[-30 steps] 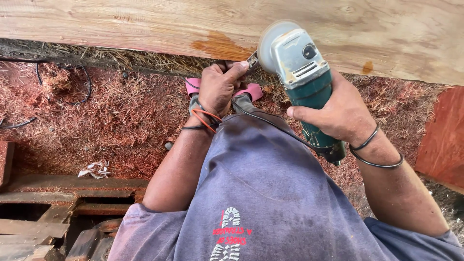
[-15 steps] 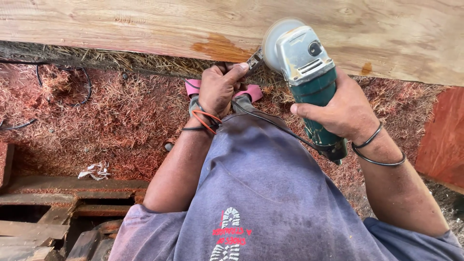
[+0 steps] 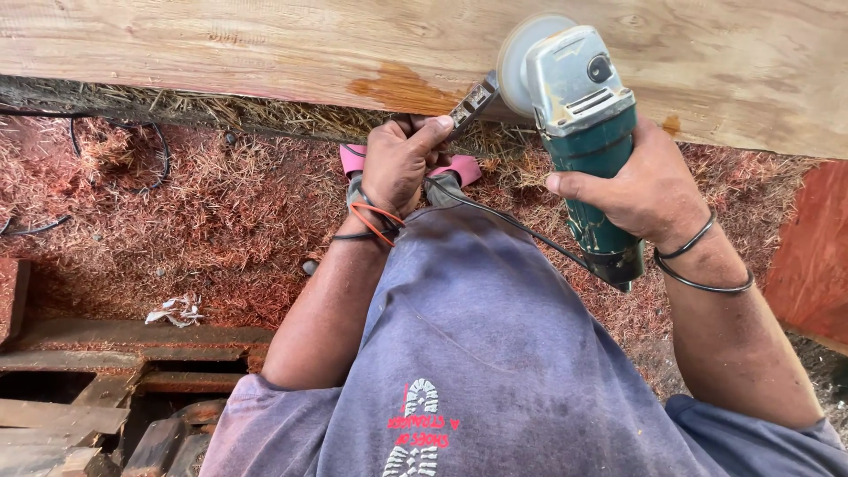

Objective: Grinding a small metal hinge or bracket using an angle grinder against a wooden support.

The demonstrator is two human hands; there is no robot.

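- While the right hand (image 3: 649, 190) grips the green body of an angle grinder (image 3: 583, 132), its fingers are clenched round the housing, the disc end up against the lower edge of a pale timber plank (image 3: 265, 44).
- The left hand (image 3: 397, 163) has its fingers closed on a flat metal wrench (image 3: 473, 102), whose far end touches the grinder's disc guard.
- A black cord (image 3: 503, 225) runs from the grinder across the grey-blue shirt (image 3: 477, 353).
- Reddish wood shavings (image 3: 177, 221) cover the floor below the plank.
- Pink sandals (image 3: 459, 170) show just beyond the left hand.
- Dark wooden slats (image 3: 79, 389) lie at the lower left.
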